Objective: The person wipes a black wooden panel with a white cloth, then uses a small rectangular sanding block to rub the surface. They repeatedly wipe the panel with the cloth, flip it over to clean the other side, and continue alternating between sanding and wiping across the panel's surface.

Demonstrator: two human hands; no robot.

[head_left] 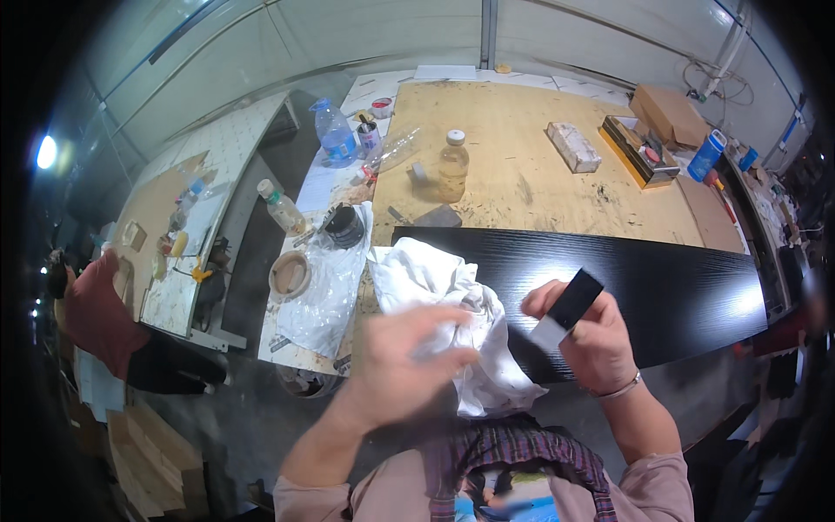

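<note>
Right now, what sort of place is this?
Probably a workshop: there's a big table with dark marks on it, a long black board and a crumpled white cloth.

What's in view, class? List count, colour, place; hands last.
Bench: 1, tan, centre
Board: 1, black, bench front
Cloth: 1, white, board's left end
Block: 1, black, held at right
Bottle: 1, amber, bench middle
Left bottle: 1, clear, near tub
Jug: 1, bluish, beyond tub
Tub: 1, black, bench left
Bowl: 1, tan, bench left
Brick: 1, white, bench right
Box: 1, yellow-black, beside brick
Far bottle: 1, blue, right of box
Side table: 1, white, left
Person: 1, red top, far left
Other clutter: uncounted, mixed, around
Left hand: 1, bare, near cloth
Right hand: 1, bare, gripping block
</note>
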